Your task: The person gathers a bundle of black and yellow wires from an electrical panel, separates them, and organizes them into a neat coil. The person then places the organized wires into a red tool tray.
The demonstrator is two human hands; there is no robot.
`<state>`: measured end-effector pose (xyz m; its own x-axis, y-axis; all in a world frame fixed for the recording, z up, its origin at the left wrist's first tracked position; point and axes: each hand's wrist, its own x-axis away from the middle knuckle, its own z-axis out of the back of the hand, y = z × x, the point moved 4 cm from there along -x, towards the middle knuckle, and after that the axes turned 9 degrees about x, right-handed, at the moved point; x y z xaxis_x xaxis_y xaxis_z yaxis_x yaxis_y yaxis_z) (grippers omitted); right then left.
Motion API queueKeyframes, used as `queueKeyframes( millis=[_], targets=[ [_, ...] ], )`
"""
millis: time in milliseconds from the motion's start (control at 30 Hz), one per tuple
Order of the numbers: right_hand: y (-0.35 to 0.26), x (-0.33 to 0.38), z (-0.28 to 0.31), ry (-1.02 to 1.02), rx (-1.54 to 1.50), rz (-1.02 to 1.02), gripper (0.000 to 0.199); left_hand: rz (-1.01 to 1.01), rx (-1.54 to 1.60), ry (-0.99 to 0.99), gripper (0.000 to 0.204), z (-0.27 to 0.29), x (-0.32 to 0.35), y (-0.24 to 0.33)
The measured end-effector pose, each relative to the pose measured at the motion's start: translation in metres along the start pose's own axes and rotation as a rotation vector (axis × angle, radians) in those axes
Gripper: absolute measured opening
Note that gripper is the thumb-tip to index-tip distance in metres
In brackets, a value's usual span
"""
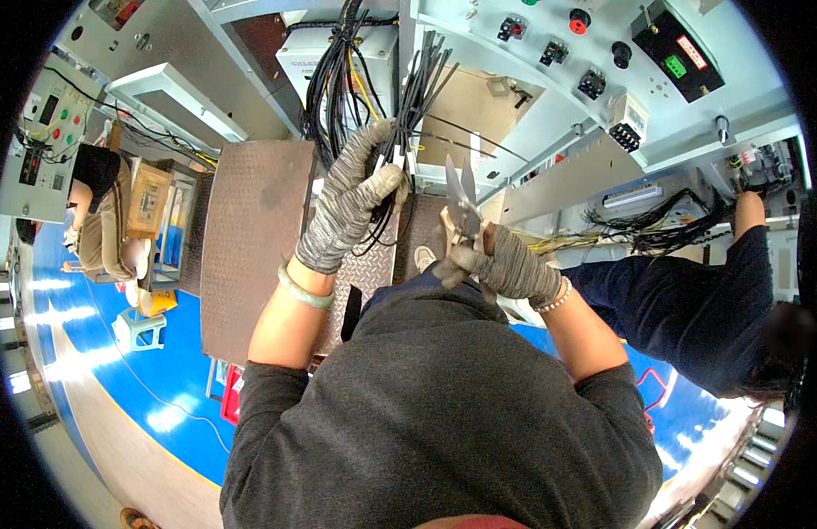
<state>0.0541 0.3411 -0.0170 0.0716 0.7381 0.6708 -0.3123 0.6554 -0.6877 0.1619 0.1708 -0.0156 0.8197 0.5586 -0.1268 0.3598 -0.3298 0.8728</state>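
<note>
My left hand (345, 210), in a grey knitted glove, is closed around a bundle of black wires (419, 99), whose loose ends fan upward above the fist. White sleeves or tags show on some wires beside the fingers. My right hand (507, 266), gloved alike, holds a pair of scissors (462, 196) with pale handles. Their blades point up, slightly parted, just right of the wire bundle and apart from it. A thicker hanging harness of black wires (331, 93) with a yellow one runs down behind my left hand.
A brown checker-plate panel (257, 238) stands at left. A grey cabinet door with switches and a black terminal unit (677, 51) spans the upper right. At right, a co-worker in dark clothes (690, 291) reaches into wiring. Another person (104, 212) sits far left, near a light-blue stool (140, 328).
</note>
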Motion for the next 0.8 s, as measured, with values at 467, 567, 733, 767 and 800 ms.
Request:
queueKeyframes(
  millis=[467, 567, 733, 767, 800],
  targets=[
    [-0.026, 0.003, 0.005, 0.254, 0.127, 0.296, 0.034, 0.005, 0.022, -0.034, 0.044, -0.005, 0.012, 0.006],
    [-0.023, 0.002, 0.005, 0.220, 0.135, 0.275, 0.032, 0.026, 0.019, -0.048, 0.043, -0.006, 0.012, 0.006],
    [-0.015, -0.003, 0.005, 0.185, 0.024, 0.355, 0.029, -0.024, -0.129, -0.018, 0.043, -0.001, 0.008, 0.002],
    [-0.016, -0.002, 0.006, 0.151, 0.026, 0.328, 0.029, -0.015, -0.120, -0.020, 0.043, -0.002, 0.009, 0.003],
    [-0.020, 0.001, 0.009, 0.117, 0.029, 0.300, 0.029, 0.003, -0.089, -0.023, 0.043, -0.002, 0.009, 0.003]
  ],
)
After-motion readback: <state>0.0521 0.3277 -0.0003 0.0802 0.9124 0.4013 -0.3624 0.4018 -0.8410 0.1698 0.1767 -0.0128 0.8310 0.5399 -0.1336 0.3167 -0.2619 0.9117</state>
